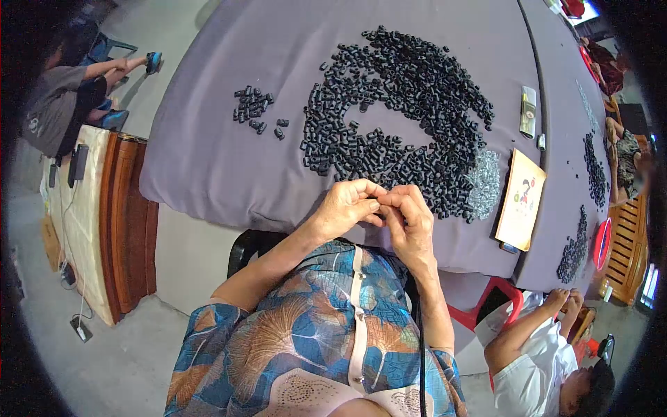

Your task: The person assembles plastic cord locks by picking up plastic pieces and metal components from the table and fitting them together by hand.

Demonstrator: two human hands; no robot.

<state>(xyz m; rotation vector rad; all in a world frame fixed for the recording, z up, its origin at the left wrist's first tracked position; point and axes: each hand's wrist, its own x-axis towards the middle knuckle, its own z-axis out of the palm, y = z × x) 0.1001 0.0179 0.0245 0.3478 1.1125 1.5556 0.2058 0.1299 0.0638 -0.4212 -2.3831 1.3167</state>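
Observation:
My left hand [346, 210] and my right hand [410, 217] meet at the table's near edge, fingertips pinched together. Whatever sits between them is too small and too covered to name. Just beyond my fingers spreads a large curved heap of small black plastic pieces [417, 90] on the grey tablecloth [229, 167]. A smaller group of the same black pieces [253, 104] lies apart to the left. Touching the heap's right side is a pile of small clear pieces [484, 184].
A booklet [522, 201] and a small packet [528, 111] lie to the right. Beyond a seam, more black pieces [573, 247] rest by a person in white [531, 354]. Other people sit at the far right and far left. A wooden cabinet [128, 229] stands at left.

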